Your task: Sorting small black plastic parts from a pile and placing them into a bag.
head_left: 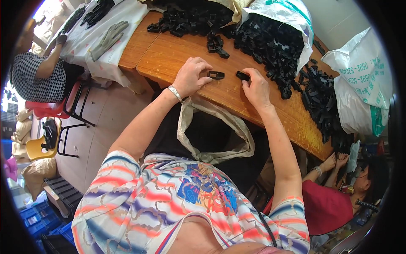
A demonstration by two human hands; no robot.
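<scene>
My left hand (193,76) is closed on one end of a black plastic frame-shaped part (216,75), held just over the wooden table's (169,51) near edge. A short way to the right, my right hand (256,87) pinches a smaller black plastic piece (242,75) between thumb and fingers. The two parts are apart from each other. Below my hands, against the table edge, an open woven sack (190,146) hangs at my lap; its inside is dark. A few loose black parts (218,45) lie beyond my hands.
Heaps of black plastic parts (270,42) spill from white sacks (359,80) at the back and right. A person in red (327,203) sits at the right. Another person (40,78) works at the left by a cloth-covered table (76,51) with a grey glove (108,40).
</scene>
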